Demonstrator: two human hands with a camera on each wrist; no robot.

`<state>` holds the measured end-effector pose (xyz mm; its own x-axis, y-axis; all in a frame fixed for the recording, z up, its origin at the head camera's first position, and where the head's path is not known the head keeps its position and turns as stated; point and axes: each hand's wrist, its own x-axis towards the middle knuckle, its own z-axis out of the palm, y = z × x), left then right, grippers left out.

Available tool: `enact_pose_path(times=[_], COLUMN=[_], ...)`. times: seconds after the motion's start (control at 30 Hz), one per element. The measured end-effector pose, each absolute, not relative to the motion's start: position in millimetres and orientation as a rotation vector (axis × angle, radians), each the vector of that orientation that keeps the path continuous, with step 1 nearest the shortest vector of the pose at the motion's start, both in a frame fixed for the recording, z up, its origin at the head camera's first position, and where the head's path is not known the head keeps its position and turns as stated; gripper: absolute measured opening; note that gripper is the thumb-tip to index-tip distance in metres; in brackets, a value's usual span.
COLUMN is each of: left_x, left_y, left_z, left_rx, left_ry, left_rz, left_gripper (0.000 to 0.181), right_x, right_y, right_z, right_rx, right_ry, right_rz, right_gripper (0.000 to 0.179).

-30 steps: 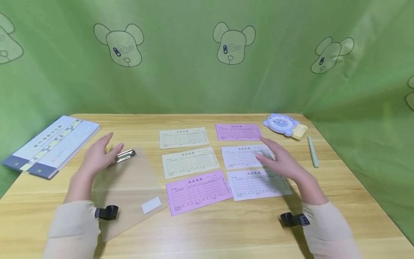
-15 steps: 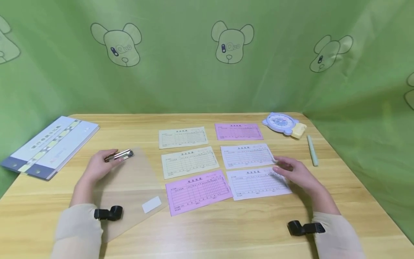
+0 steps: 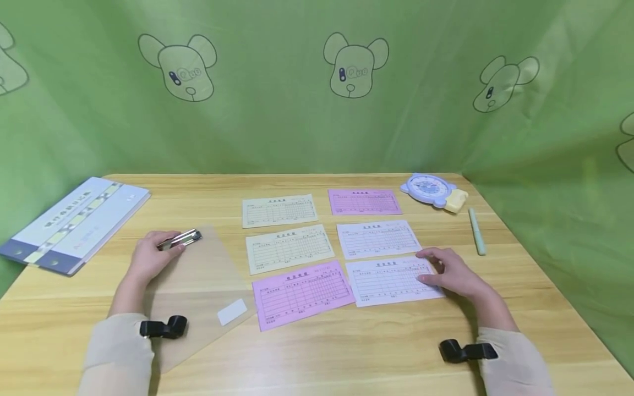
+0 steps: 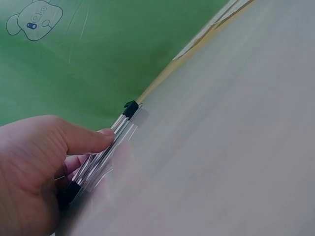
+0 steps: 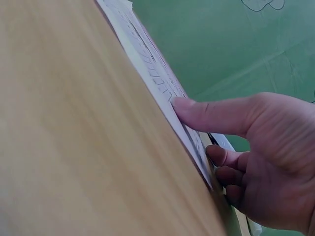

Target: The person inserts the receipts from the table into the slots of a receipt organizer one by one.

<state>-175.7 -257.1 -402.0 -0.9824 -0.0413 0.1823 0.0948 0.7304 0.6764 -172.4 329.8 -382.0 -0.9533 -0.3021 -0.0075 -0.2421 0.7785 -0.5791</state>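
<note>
My left hand (image 3: 152,254) grips the metal clip (image 3: 184,238) at the top of a see-through clipboard (image 3: 198,300). In the left wrist view the thumb presses along the clip (image 4: 101,160), fingers bent behind it. My right hand (image 3: 455,278) is at the right end of the lower white form (image 3: 386,283), thumb on its printed face and forefinger near its upper edge. The right wrist view shows that thumb on the form (image 5: 152,81), the other fingers loosely bent at its edge; the form lies flat. Above it is another white form (image 3: 376,240).
Two pale green forms (image 3: 289,250) and a pink form (image 3: 303,295) lie mid-table; another pink form (image 3: 364,202) is farther back. A blue-and-white folder (image 3: 74,225) lies far left. Back right are a toy clock (image 3: 427,187), a yellow block (image 3: 456,201) and a green pen (image 3: 477,232).
My left hand has come down from above the clipboard and taken hold of its clip. My right hand has lowered from over the upper white form to the lower one's right end.
</note>
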Motion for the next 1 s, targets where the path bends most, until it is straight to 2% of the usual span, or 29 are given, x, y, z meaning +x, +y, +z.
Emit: enact_pose_path(times=[0.23,0.33,0.57,0.83,1.0], left_x=[-174.4,-174.5,-174.6,-176.0,-177.2], left_y=[-257.4,-256.1,-253.0,-251.5,-251.0], left_z=[-401.9,-400.9,-400.7,-400.6,-401.2], left_rx=[-0.035,-0.033,-0.015,-0.006,0.004], left_ry=[-2.738,-2.745,-2.772,-2.784,-2.794], left_rz=[-1.046,-1.028,-1.036,-1.022,-1.044], left_gripper=[0.037,0.037,0.035,0.033,0.033], right_x=[-171.2,-170.1,-170.7,-167.7,-163.1], right_y=[323.2,323.0,335.3,354.2,359.5], right_z=[-376.6,-375.0,-376.8,-371.6,-357.5], right_rx=[-0.462,-0.438,-0.405,-0.296,-0.227], right_ry=[2.849,2.835,2.783,2.808,2.755], right_rz=[-0.935,-0.948,-1.065,-1.131,-1.253], right_gripper=[0.026,0.028,0.053,0.028,0.029])
